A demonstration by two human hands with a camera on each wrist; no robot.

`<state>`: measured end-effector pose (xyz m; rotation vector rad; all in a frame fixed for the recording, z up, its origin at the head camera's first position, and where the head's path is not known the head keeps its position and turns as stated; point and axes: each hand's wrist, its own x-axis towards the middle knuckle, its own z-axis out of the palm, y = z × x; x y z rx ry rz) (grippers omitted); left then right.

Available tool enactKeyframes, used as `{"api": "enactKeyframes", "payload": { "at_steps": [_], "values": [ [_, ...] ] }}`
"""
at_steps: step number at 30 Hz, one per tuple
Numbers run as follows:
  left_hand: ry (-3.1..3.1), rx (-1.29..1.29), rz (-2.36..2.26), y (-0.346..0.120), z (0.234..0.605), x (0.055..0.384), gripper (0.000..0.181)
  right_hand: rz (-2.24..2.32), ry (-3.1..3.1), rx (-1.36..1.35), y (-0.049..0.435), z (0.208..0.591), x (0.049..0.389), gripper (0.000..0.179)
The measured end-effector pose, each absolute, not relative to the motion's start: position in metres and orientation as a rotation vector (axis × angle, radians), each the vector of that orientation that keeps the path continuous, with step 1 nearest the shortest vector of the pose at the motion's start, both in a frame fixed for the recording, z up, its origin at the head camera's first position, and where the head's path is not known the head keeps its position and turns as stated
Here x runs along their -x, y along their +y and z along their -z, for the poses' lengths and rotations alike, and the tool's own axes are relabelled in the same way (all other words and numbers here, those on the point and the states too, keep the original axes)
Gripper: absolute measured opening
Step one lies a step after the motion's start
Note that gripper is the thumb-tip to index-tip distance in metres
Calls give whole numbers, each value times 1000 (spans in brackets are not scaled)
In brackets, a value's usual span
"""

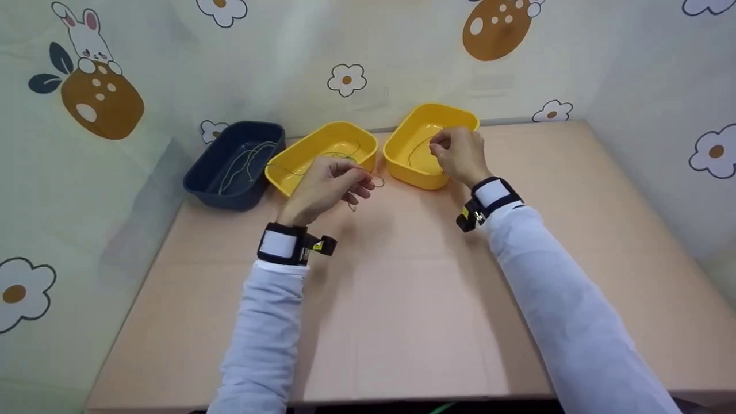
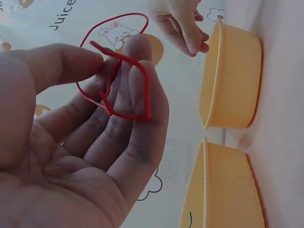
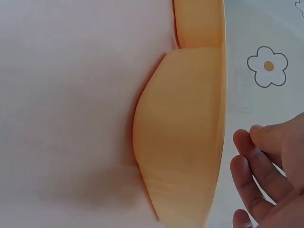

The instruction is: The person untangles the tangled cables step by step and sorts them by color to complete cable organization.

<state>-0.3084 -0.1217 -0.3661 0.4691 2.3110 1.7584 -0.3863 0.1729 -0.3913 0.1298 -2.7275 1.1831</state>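
Observation:
My left hand pinches a thin red string between thumb and fingers, in front of the middle yellow bin. The string bends in loops around the fingertips in the left wrist view. Over the right yellow bin hovers my right hand, its fingers loosely bent and the thumb tip close to the index fingertip. Nothing shows between those fingers in the right wrist view. A thin reddish string lies in that bin, just left of the right hand.
At the left stands a dark blue bin holding yellow-green strings. Green strings lie in the middle bin, one reaching over its left rim. Behind the bins rises a patterned wall. A peach cloth covers the table.

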Motion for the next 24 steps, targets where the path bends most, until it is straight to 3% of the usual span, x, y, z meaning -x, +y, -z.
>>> {"api": "enactKeyframes", "payload": {
  "at_steps": [16, 24],
  "values": [
    [2432, -645, -1592, -97, 374, 305, 51, -1645, -2403, -627, 164, 382, 309, 23],
    [2408, -778, -1496, -78, 377, 299, 55, -1813, -2342, -594, 161, 387, 293, 28]
  ]
}}
